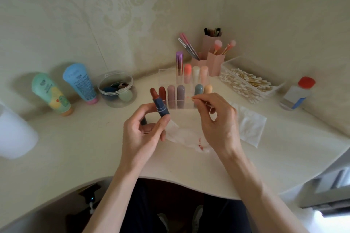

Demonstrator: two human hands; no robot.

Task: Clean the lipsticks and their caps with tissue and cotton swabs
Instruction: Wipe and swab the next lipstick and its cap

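Head view, left to right. Blurred white container [17,130] sits at the far left edge of the table [75,147]. Green tube [51,94] and blue tube [80,83] stand cap-down, leaning at the wall. Clear round jar [117,89] is just right of them. Left hand [144,130] grips the uncapped lipstick [160,104]: fingers and thumb curled round the dark blue barrel, red bullet up, tilted left, held above the table just in front of the clear organizer [184,105]. Organizer holds lipsticks upright in two rows. Stained tissue [187,138] lies on the table below both hands, red marks on it. Right hand [217,119] pinches a cotton swab [189,98]; its pink-stained tip points left, near the lipstick but apart from it. Folded tissue [250,125] lies right of that hand. Pink brush holders [208,56] stand behind the organizer. Swab tray [250,83] is right of the organizer. Red-capped clear bottle [297,94] is furthest right.
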